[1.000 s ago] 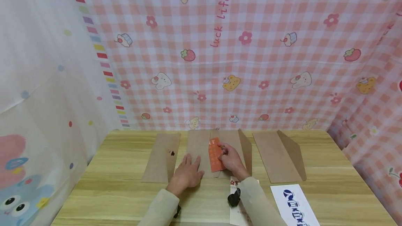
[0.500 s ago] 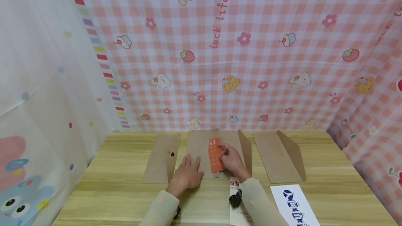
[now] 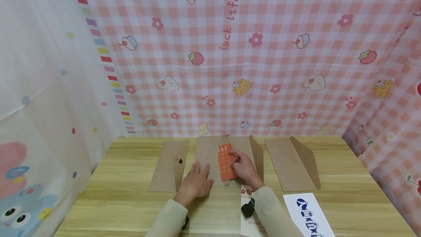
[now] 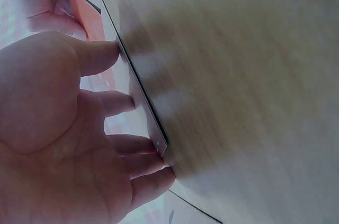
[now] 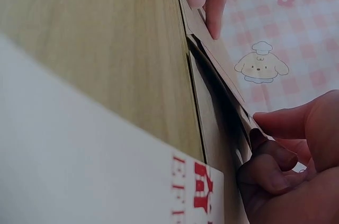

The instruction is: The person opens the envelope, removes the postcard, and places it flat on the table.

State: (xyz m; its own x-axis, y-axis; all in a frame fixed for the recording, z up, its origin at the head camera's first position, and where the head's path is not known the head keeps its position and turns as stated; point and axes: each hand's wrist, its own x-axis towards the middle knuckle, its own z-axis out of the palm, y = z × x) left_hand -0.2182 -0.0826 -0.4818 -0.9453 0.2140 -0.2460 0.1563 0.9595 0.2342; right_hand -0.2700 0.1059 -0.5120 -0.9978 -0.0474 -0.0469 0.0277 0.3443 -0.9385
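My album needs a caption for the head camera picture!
Right hand pinches orange paper; left hand rests on a brown envelope.

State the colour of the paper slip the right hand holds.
The slip is orange; the head view shows it best.

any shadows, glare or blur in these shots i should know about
Head view: bright and fairly even, though small print on the orange packet is soft; left wrist view: broad dark shadows beside the left hand, tabletop grain blurred; right wrist view: deep shadow beneath the raised brown paper, red-lettered card's edge out of focus.
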